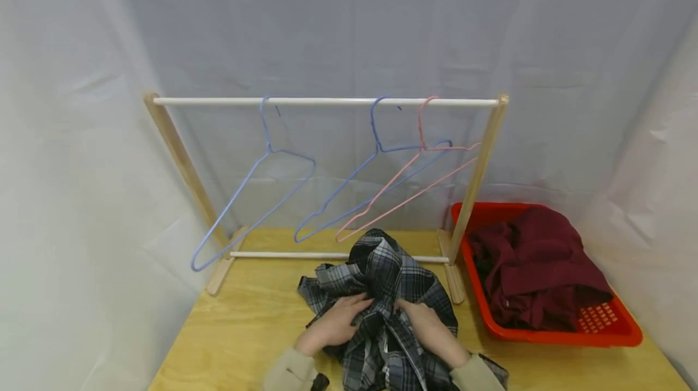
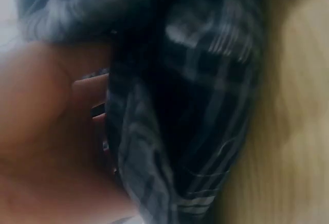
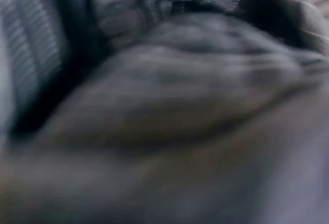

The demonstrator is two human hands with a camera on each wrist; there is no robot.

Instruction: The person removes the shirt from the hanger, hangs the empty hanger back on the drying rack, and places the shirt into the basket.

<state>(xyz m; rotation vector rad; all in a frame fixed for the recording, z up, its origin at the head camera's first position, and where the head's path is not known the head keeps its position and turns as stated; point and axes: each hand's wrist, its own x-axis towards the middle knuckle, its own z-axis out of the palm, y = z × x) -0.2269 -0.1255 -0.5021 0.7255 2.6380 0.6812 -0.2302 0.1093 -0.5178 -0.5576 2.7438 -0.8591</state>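
Observation:
A black and grey plaid shirt point(image 1: 384, 270) lies bunched up on the table below the rack. My left hand point(image 1: 340, 321) grips its cloth on the left side; in the left wrist view the fingers point(image 2: 92, 90) go in behind a dark fold of the shirt point(image 2: 190, 100). On the other side my right hand point(image 1: 428, 327) holds the cloth, its fingertips tucked into the folds. Blurred plaid cloth point(image 3: 180, 80) fills the right wrist view and hides that hand's fingers there.
Behind the shirt stands a rack with wooden legs and a white bar point(image 1: 327, 102). Two blue hangers point(image 1: 231, 203) and a pink hanger point(image 1: 392, 182) hang from it. At the right, a red basket point(image 1: 572, 337) holds maroon clothing point(image 1: 540, 257). White sheeting surrounds the wooden table point(image 1: 245, 330).

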